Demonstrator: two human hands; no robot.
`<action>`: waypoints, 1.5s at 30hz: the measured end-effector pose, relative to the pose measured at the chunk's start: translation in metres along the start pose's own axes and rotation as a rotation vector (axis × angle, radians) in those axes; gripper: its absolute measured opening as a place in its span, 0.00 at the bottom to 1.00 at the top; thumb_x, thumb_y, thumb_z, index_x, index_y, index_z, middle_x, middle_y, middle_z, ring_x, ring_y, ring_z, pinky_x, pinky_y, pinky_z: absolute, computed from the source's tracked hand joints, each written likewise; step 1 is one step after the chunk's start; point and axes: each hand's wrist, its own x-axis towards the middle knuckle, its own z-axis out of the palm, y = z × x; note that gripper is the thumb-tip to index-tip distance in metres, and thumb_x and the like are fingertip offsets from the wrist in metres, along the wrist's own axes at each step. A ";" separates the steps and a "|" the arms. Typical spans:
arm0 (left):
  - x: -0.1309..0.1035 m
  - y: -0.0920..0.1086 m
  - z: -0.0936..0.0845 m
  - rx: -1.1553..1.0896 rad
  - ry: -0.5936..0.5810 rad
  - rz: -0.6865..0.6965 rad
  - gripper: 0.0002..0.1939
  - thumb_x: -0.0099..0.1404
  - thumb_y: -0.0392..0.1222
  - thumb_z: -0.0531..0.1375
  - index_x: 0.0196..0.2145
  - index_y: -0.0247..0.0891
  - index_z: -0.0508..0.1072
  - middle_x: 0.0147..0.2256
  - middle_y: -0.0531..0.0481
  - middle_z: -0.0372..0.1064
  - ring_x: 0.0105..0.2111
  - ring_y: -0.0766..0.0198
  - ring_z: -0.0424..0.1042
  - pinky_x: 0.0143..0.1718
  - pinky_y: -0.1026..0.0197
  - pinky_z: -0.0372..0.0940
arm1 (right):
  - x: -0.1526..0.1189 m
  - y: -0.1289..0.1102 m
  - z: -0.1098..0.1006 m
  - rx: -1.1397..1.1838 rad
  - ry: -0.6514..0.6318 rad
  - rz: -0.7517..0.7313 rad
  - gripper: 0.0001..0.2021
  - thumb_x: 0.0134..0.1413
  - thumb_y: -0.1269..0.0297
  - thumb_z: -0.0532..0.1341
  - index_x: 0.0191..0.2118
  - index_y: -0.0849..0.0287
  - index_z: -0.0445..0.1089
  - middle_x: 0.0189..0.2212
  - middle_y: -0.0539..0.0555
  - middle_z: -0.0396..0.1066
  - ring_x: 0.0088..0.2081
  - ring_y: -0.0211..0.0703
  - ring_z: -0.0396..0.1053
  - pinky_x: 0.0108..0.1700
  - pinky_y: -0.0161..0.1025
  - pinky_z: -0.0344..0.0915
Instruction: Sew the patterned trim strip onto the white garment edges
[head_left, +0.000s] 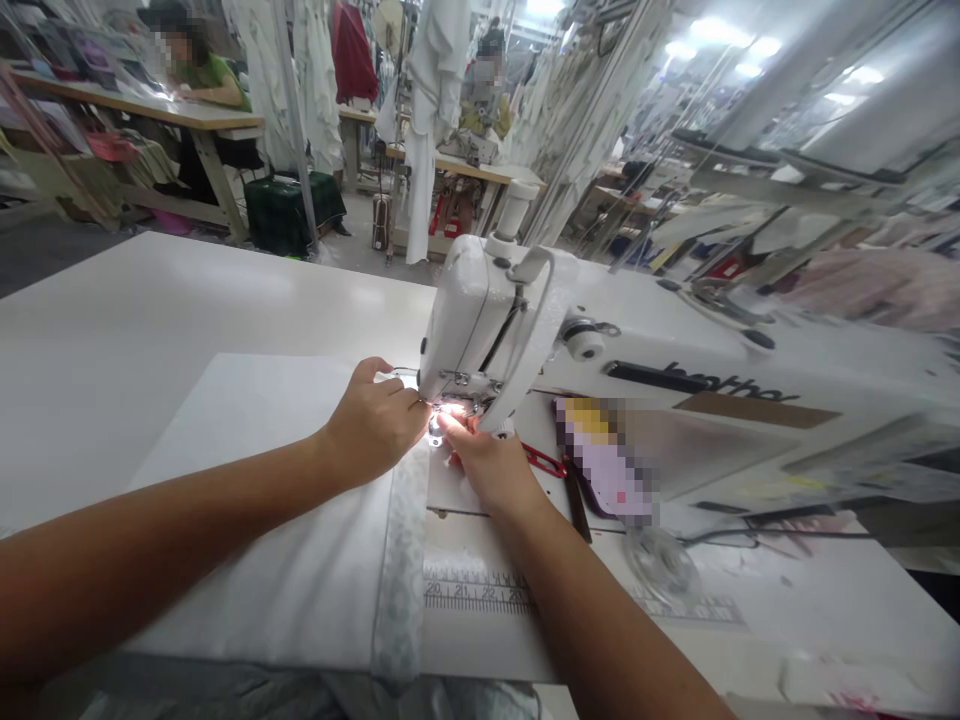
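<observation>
My left hand (381,418) is beside the lit needle area of a white sewing machine (480,310), its fingers curled and fingertips at the needle. What they pinch, if anything, is too small to make out. My right hand (491,460) reaches in from the other side, thumb and fingers pressed together by the presser foot (436,432); glare and the fingers hide whatever is between them. Under my left forearm lies white fabric (300,590) with a pale grey-patterned strip (403,570) along its right edge, running up to the presser foot.
A printed ruler scale (480,592) crosses the table front. Right of my right hand lie a red tool (544,461), a dark thin tool (577,505), a partly blurred purple item (611,475) and a clear round dish (661,565). Other people sit at machines behind hanging garments (435,90).
</observation>
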 end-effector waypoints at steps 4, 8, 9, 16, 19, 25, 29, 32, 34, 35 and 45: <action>-0.002 -0.001 0.002 -0.004 -0.021 0.003 0.15 0.61 0.26 0.54 0.19 0.36 0.68 0.17 0.56 0.59 0.21 0.67 0.57 0.43 0.53 0.60 | 0.005 0.002 0.003 -0.015 0.017 0.004 0.14 0.48 0.52 0.58 0.22 0.56 0.60 0.16 0.45 0.58 0.19 0.36 0.57 0.21 0.33 0.53; -0.004 -0.002 0.002 -0.025 -0.049 -0.011 0.14 0.63 0.28 0.54 0.20 0.36 0.68 0.17 0.56 0.60 0.21 0.67 0.59 0.45 0.52 0.60 | 0.007 -0.002 0.005 -0.061 0.003 -0.019 0.11 0.50 0.58 0.56 0.22 0.55 0.57 0.16 0.45 0.56 0.20 0.37 0.57 0.24 0.33 0.54; -0.004 -0.003 0.000 -0.043 -0.063 -0.024 0.14 0.64 0.30 0.55 0.22 0.36 0.69 0.18 0.55 0.61 0.22 0.66 0.61 0.45 0.51 0.60 | 0.006 -0.004 0.005 -0.074 -0.011 -0.031 0.10 0.50 0.60 0.55 0.22 0.55 0.56 0.17 0.45 0.56 0.21 0.37 0.57 0.25 0.33 0.55; -0.005 -0.003 -0.028 -0.487 -0.243 -0.116 0.06 0.66 0.33 0.54 0.35 0.36 0.70 0.34 0.48 0.73 0.38 0.58 0.70 0.41 0.54 0.62 | -0.015 -0.004 -0.012 -0.166 -0.183 -0.142 0.12 0.53 0.63 0.55 0.21 0.56 0.56 0.19 0.44 0.54 0.25 0.37 0.56 0.29 0.34 0.53; -0.012 0.001 -0.038 -0.840 -0.458 -0.198 0.12 0.66 0.32 0.53 0.48 0.36 0.65 0.36 0.48 0.72 0.34 0.63 0.70 0.33 0.63 0.64 | -0.028 -0.004 -0.016 -0.165 -0.318 -0.182 0.11 0.56 0.62 0.55 0.24 0.57 0.60 0.21 0.45 0.57 0.26 0.37 0.57 0.30 0.34 0.54; -0.027 0.002 -0.043 -0.893 -0.543 -0.327 0.09 0.67 0.37 0.54 0.45 0.37 0.66 0.27 0.54 0.69 0.24 0.68 0.66 0.26 0.65 0.60 | -0.035 -0.008 -0.014 -0.176 -0.407 -0.206 0.09 0.58 0.64 0.55 0.27 0.58 0.63 0.23 0.46 0.61 0.27 0.37 0.58 0.30 0.34 0.56; -0.028 0.000 -0.044 -0.773 -0.397 -0.188 0.09 0.68 0.36 0.53 0.33 0.36 0.73 0.25 0.51 0.67 0.27 0.66 0.65 0.28 0.64 0.59 | -0.034 -0.007 -0.010 -0.191 -0.416 -0.207 0.09 0.58 0.63 0.55 0.29 0.58 0.65 0.23 0.46 0.61 0.27 0.37 0.59 0.30 0.34 0.56; -0.027 0.000 -0.044 -0.764 -0.364 -0.182 0.10 0.67 0.35 0.53 0.33 0.35 0.74 0.24 0.52 0.67 0.26 0.66 0.64 0.27 0.65 0.59 | -0.035 -0.004 -0.006 -0.237 -0.403 -0.223 0.10 0.59 0.62 0.54 0.28 0.58 0.64 0.23 0.46 0.61 0.27 0.37 0.58 0.29 0.34 0.56; -0.027 -0.001 -0.042 -0.755 -0.367 -0.176 0.10 0.67 0.35 0.54 0.32 0.36 0.75 0.24 0.52 0.67 0.25 0.67 0.65 0.26 0.65 0.59 | -0.034 -0.002 -0.004 -0.279 -0.391 -0.251 0.10 0.60 0.63 0.53 0.27 0.57 0.63 0.23 0.47 0.62 0.27 0.38 0.60 0.30 0.34 0.56; -0.027 -0.002 -0.040 -0.732 -0.369 -0.164 0.11 0.66 0.35 0.53 0.31 0.36 0.75 0.23 0.52 0.67 0.25 0.67 0.65 0.26 0.65 0.59 | -0.033 -0.001 -0.004 -0.308 -0.381 -0.272 0.11 0.60 0.63 0.53 0.27 0.57 0.64 0.24 0.47 0.63 0.28 0.38 0.61 0.30 0.34 0.56; -0.002 -0.026 0.005 -0.606 -0.600 -0.367 0.10 0.62 0.33 0.54 0.27 0.36 0.73 0.27 0.52 0.72 0.29 0.65 0.69 0.26 0.65 0.57 | 0.010 0.006 -0.024 -0.439 -0.072 -0.291 0.11 0.57 0.59 0.54 0.31 0.57 0.71 0.27 0.54 0.73 0.31 0.46 0.70 0.35 0.39 0.65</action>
